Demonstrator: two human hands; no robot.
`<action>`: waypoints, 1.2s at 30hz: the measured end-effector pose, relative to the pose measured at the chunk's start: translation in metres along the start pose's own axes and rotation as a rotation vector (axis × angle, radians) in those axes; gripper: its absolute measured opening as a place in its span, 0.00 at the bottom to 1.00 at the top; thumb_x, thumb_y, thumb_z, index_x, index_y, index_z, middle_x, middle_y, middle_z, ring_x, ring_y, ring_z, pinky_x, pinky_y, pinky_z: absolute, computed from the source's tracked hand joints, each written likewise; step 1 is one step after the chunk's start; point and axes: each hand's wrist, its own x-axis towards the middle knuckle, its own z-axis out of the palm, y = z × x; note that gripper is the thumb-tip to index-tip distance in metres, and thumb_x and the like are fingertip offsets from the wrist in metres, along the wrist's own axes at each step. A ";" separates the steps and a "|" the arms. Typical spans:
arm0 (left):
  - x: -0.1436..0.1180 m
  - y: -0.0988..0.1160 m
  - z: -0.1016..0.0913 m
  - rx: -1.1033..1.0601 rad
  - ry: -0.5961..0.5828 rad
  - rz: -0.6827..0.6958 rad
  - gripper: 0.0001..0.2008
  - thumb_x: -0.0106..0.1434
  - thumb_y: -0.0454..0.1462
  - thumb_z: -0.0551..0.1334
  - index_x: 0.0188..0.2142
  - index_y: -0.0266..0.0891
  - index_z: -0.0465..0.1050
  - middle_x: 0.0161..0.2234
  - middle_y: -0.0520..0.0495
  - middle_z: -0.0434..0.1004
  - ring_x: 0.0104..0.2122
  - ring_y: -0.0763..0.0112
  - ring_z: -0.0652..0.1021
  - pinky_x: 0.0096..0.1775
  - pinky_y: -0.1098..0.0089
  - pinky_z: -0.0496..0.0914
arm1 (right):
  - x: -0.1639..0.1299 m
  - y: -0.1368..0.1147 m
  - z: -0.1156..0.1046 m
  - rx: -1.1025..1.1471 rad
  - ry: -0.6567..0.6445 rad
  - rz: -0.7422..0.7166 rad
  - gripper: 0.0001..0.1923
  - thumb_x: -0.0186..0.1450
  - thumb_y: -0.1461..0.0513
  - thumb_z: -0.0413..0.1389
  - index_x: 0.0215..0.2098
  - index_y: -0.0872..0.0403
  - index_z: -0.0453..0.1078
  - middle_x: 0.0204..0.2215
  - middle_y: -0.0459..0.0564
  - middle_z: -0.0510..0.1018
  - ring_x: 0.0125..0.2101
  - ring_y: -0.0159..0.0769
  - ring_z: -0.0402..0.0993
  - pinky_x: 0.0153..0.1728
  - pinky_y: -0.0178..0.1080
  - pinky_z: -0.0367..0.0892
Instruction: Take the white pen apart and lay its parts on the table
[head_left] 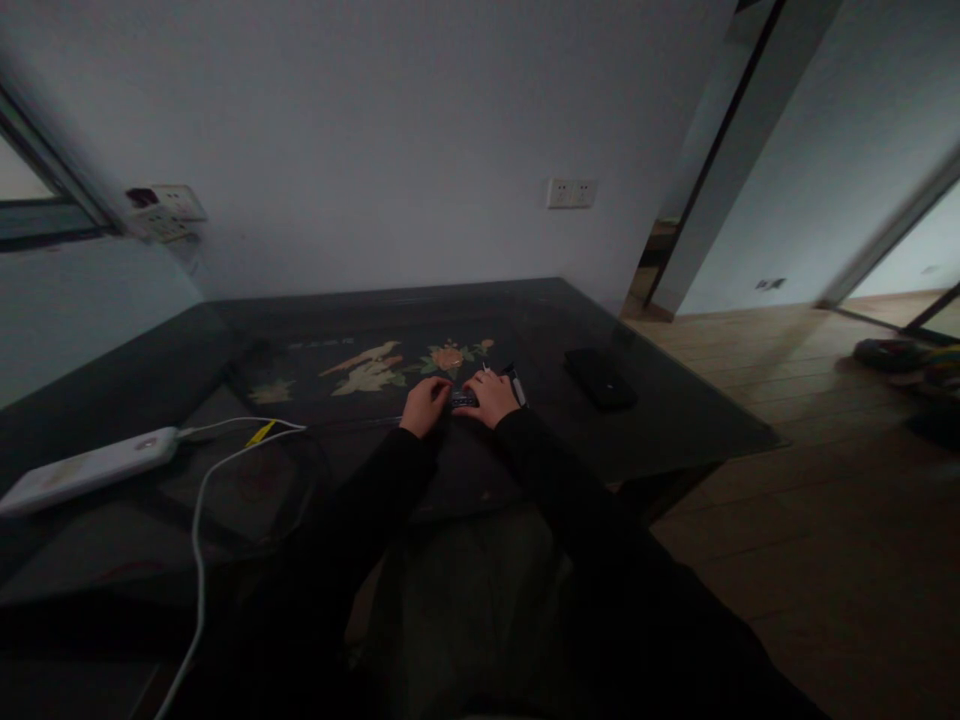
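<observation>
Both hands are close together over the dark table [360,320], in front of its flower picture. My right hand [491,396] is closed around a small dark object with light markings on its face [463,399]; its kind is too small and dim to tell. My left hand [426,404] is just left of that object, its fingers curled together near the object's end. Whether anything is pinched in them, I cannot make out. Just beyond the right hand lies a small black and white item [516,384], partly hidden by the hand.
A black, flat phone-like object [600,378] lies to the right. On the left is a long white device [94,468] with a white cable [199,530] bearing a yellow tag [260,433]. The wall has a socket [571,193]. The table's right edge slants toward the wooden floor [825,500].
</observation>
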 end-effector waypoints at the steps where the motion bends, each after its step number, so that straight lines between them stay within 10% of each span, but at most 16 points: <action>1: 0.000 0.000 -0.001 -0.012 0.010 0.001 0.12 0.66 0.41 0.58 0.45 0.35 0.71 0.44 0.43 0.74 0.42 0.66 0.76 0.44 0.59 0.72 | 0.000 0.003 -0.002 0.015 0.021 0.011 0.26 0.60 0.43 0.54 0.45 0.53 0.72 0.45 0.56 0.72 0.49 0.45 0.64 0.46 0.46 0.56; 14: -0.005 0.007 -0.002 -0.053 0.019 0.070 0.09 0.61 0.33 0.56 0.38 0.39 0.75 0.36 0.46 0.77 0.37 0.67 0.76 0.42 0.66 0.71 | -0.031 0.147 -0.033 0.144 0.105 0.186 0.19 0.56 0.53 0.63 0.42 0.56 0.75 0.35 0.51 0.70 0.30 0.35 0.68 0.35 0.39 0.66; 36: -0.006 0.008 -0.004 -0.014 -0.027 0.103 0.09 0.59 0.33 0.56 0.37 0.38 0.74 0.35 0.45 0.75 0.37 0.65 0.75 0.43 0.65 0.70 | -0.029 0.167 -0.011 0.123 0.061 0.166 0.30 0.53 0.53 0.65 0.52 0.53 0.72 0.43 0.54 0.67 0.46 0.44 0.69 0.51 0.45 0.64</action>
